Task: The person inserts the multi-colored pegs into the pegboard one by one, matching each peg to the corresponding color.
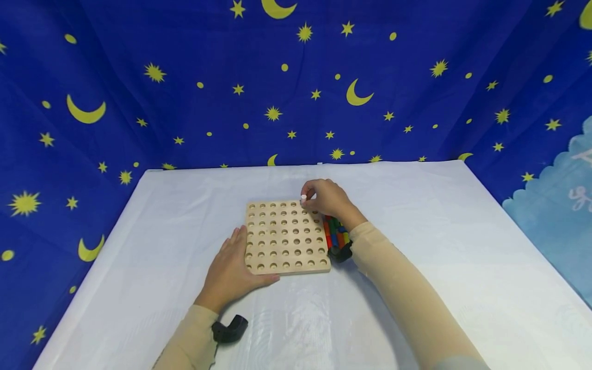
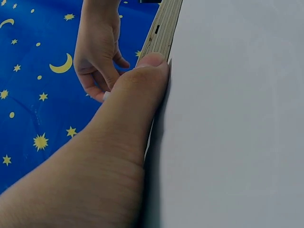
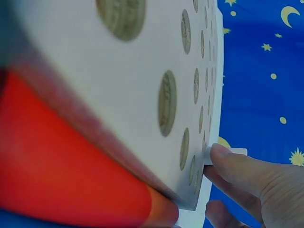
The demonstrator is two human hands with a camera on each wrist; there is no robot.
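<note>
A square wooden pegboard (image 1: 279,237) with rows of round holes lies flat on the table. My left hand (image 1: 231,272) rests against its near left corner, fingers along the left side and thumb on the front edge, both fairly straight. In the left wrist view the thumb (image 2: 137,78) presses the layered wooden edge (image 2: 159,35). At the board's far edge, toward the right, my right hand (image 1: 329,198) pinches a small white peg (image 1: 303,198) between thumb and fingertips. In the right wrist view the white peg (image 3: 237,151) is at the board's far edge; its lower end is hidden.
A black container (image 1: 343,254) with red, blue, green and yellow pegs (image 1: 334,236) stands against the board's right side, partly under my right forearm. A black wrist mount (image 1: 230,330) is by my left sleeve. Blue star-patterned cloth (image 1: 208,103) hangs behind the white table (image 1: 185,205).
</note>
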